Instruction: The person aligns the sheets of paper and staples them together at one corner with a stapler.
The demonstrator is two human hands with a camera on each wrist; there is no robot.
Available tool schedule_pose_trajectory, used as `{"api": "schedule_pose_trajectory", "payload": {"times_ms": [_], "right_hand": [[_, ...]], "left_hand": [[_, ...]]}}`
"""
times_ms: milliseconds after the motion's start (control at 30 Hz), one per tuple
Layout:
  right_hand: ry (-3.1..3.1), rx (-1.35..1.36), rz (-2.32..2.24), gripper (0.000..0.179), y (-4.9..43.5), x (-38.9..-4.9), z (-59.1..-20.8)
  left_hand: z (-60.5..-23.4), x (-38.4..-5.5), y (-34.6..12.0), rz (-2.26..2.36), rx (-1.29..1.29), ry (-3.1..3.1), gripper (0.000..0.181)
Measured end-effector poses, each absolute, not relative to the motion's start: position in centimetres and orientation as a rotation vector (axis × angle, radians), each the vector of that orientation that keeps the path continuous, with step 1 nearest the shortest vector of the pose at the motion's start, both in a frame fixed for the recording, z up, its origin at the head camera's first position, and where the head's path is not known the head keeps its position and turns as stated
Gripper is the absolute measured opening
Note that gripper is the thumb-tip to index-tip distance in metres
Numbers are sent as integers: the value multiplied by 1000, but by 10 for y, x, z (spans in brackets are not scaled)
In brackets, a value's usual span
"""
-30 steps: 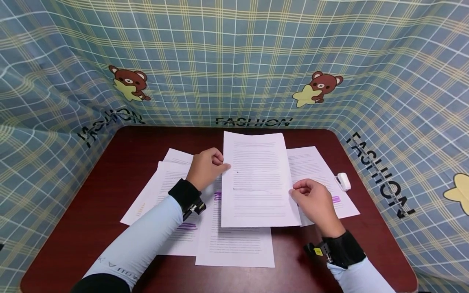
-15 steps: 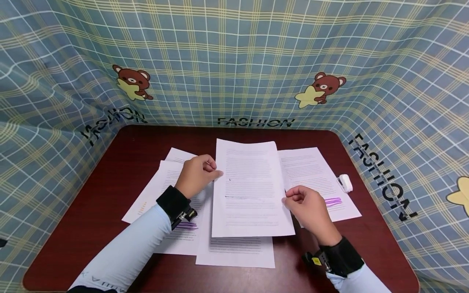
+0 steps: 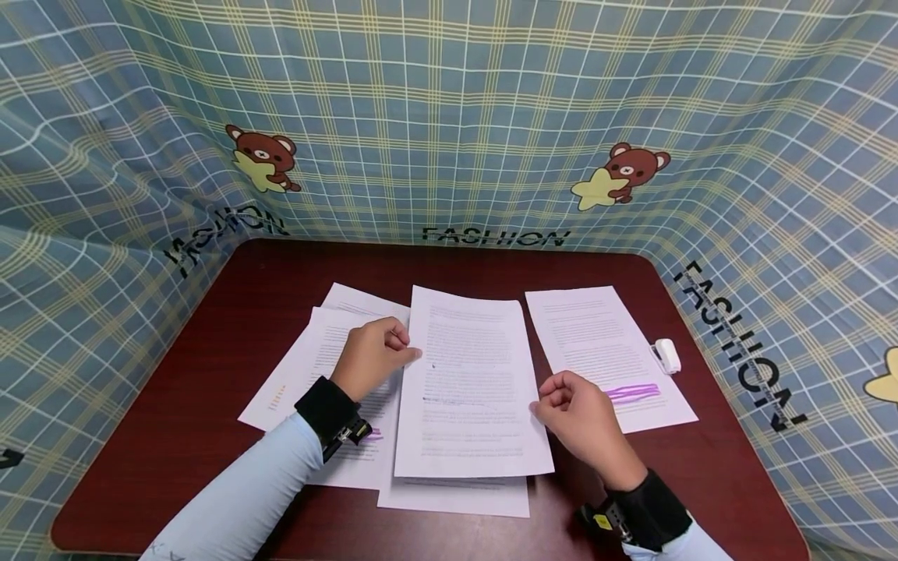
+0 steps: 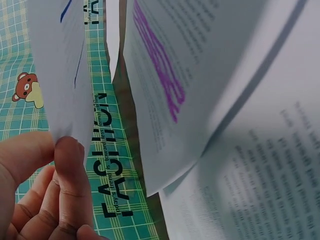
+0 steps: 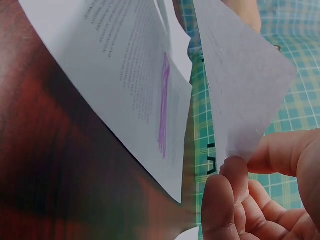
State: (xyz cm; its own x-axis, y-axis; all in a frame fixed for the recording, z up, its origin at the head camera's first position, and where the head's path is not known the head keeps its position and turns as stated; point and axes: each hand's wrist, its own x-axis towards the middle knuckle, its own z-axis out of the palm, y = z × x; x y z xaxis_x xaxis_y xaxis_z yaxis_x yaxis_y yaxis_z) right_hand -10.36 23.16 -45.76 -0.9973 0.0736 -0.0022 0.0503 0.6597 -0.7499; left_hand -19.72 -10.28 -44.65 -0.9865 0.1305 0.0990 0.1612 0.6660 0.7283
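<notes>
- Across the lower half of the head view, the dark red worktop [image 3: 175, 421] carried printed papers, spread out rather than gathered in one stack.
- The held sheet [image 3: 470, 382] was raised and tilted above the middle of the worktop; lifting looked done, setting down not yet.
- Beneath it, the lower middle sheet [image 3: 456, 499] showed along its near edge, beside the left sheet [image 3: 291, 382], which overlapped the rear left sheet [image 3: 368, 299].
- The right sheet [image 3: 589, 335] lay apart on the worktop, untouched by either hand.
- The left hand [image 3: 368, 358] pinched the held sheet's left edge in its fingers; the right hand [image 3: 578, 417] pinched the right edge likewise.
- A small white object [image 3: 669, 356], perhaps a stapler, sat at the right sheet's outer edge, not in use.
</notes>
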Motion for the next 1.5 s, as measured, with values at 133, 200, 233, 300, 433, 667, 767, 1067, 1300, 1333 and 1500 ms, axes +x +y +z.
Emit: {"api": "schedule_pose_trajectory", "payload": {"times_ms": [133, 200, 233, 300, 433, 667, 767, 1067, 1300, 1333, 1500], "right_hand": [[-2852, -95, 1241, 21, 230, -100, -462], [-2864, -92, 1221, 21, 228, -98, -464], [-2868, -91, 1214, 20, 228, -97, -465], [-2873, -85, 1206, 19, 226, -95, -466], [-2883, -76, 1194, 19, 222, -92, -470], [-2891, -59, 1164, 18, 219, -87, -479], [-2888, -45, 1157, 19, 218, -87, -482], [-2911, -40, 1107, 18, 215, -86, -488], [-2924, -42, 1088, 18, 214, -87, -490], [-2926, -41, 1089, 18, 214, -86, -490], [-2927, -32, 1096, 19, 214, -85, -490]], "left_hand": [[-452, -194, -104, -1250, -240, -2831, 25], [-454, -192, -104, -1245, -247, -2831, 25], [-455, -192, -104, -1244, -252, -2827, 25], [-457, -191, -105, -1230, -264, -2826, 24], [-462, -190, -106, -1195, -284, -2826, 25], [-469, -188, -107, -1147, -290, -2839, 25], [-471, -187, -107, -1131, -291, -2844, 24], [-477, -187, -108, -1108, -300, -2849, 24], [-477, -186, -108, -1107, -296, -2859, 24], [-477, -186, -108, -1108, -292, -2861, 24], [-478, -185, -107, -1097, -288, -2870, 24]]}}
